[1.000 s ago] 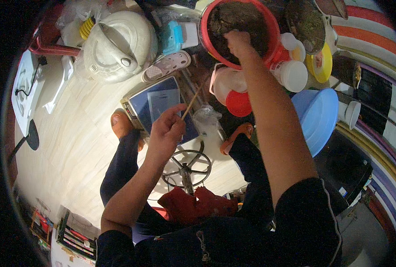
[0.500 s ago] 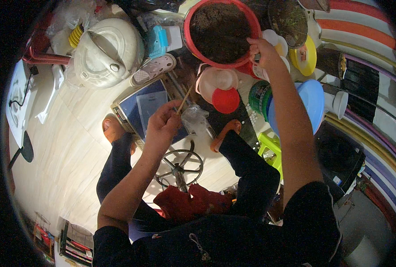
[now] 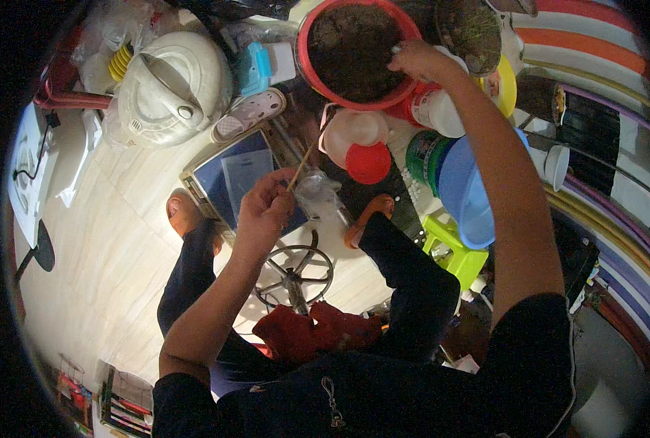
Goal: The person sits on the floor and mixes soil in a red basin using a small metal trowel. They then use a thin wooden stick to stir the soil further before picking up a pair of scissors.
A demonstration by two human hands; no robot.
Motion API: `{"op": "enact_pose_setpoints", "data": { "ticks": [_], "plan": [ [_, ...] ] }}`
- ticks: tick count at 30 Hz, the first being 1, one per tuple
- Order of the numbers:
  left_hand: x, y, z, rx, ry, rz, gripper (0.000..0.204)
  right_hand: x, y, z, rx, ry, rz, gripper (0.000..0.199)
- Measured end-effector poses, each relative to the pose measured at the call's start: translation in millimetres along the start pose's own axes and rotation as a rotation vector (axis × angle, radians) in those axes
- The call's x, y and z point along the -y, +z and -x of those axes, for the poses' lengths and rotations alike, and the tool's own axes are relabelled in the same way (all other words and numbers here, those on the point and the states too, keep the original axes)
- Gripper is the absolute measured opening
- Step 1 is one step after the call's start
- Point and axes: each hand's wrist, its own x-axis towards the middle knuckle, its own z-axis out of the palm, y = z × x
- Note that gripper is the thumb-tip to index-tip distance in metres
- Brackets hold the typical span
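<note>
My left hand (image 3: 261,210) pinches a thin wooden stick (image 3: 300,169), which points up and away above a blue-topped scale (image 3: 230,164). Farther off, my right hand (image 3: 429,63) reaches over the right edge of a red basin (image 3: 309,71) full of dark, soil-like powder (image 3: 354,55). Its fingertips are drawn together just above or at the powder; whatever they hold, if anything, is hidden. Nearer than the basin, a pinkish tub (image 3: 337,139) and a red round lid or dish (image 3: 367,162) sit close together.
A large off-white lidded container (image 3: 170,91) stands at the far left beside a pale clog (image 3: 248,115). To the right are a blue basin (image 3: 467,204), a green tub (image 3: 421,157) and a lime-green stool (image 3: 453,252). A spoked metal wheel (image 3: 293,276) sits between my legs.
My right hand has moved left and inward, from the basin's rim to over the powder, its forearm swinging right. My left hand with the stick has hardly moved.
</note>
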Motion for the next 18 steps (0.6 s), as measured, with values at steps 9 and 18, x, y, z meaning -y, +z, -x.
{"op": "enact_pose_setpoints", "data": {
  "ticks": [9,18],
  "plan": [
    [-0.2,-2.3,-1.0,-0.015,-0.071,-0.002,0.029,133.4,22.3,5.8,-0.265,0.459,-0.314,0.040],
    [-3.6,8.9,-7.9,-0.015,-0.010,-0.016,0.031,33.6,175.4,-9.6,-0.726,0.253,-0.713,0.026]
  ]
}}
